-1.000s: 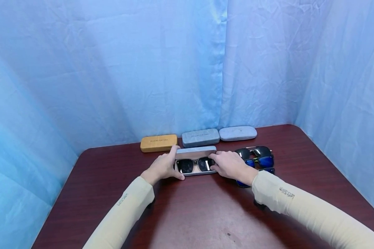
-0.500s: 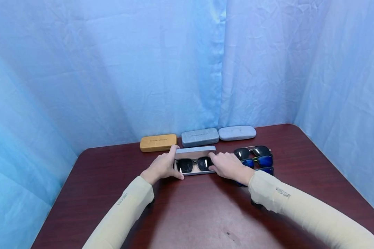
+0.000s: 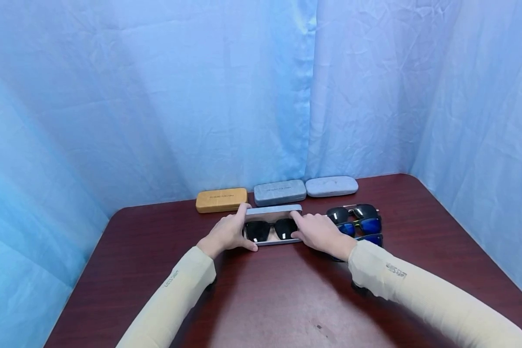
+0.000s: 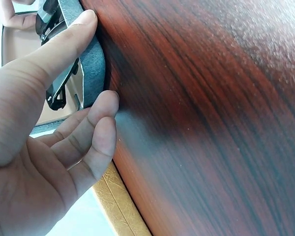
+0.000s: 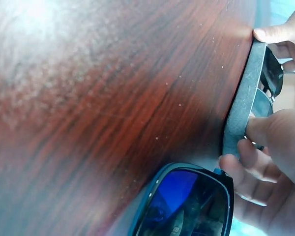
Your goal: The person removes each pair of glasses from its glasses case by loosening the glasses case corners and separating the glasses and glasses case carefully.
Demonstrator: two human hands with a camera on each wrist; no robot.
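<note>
- A person's left hand [image 3: 226,234] and right hand [image 3: 317,232] hold the two ends of an open grey glasses case [image 3: 273,227] lying at the middle of a dark red tabletop [image 3: 287,299], thumbs and fingers curled round its edges.
- A pair of black sunglasses [image 3: 271,229] lies inside the case, lenses facing the camera; the lid [image 3: 273,210] stands raised behind them, not yet down.
- In the left wrist view the thumb [image 4: 64,46] lies along the case's grey rim, with the fingers tucked beneath.
- Just right of the case, partly behind the right wrist, are more sunglasses: a dark aviator pair [image 3: 353,211] and blue-lensed pairs [image 3: 365,226], all outside any case.
- Three closed cases line the back edge by the blue curtain [image 3: 200,96]: a tan case [image 3: 221,199], a grey case [image 3: 280,192] and a pale grey case [image 3: 332,185].
- By the look of it, one pair is packed; closing the lid and the loose pairs remain.
</note>
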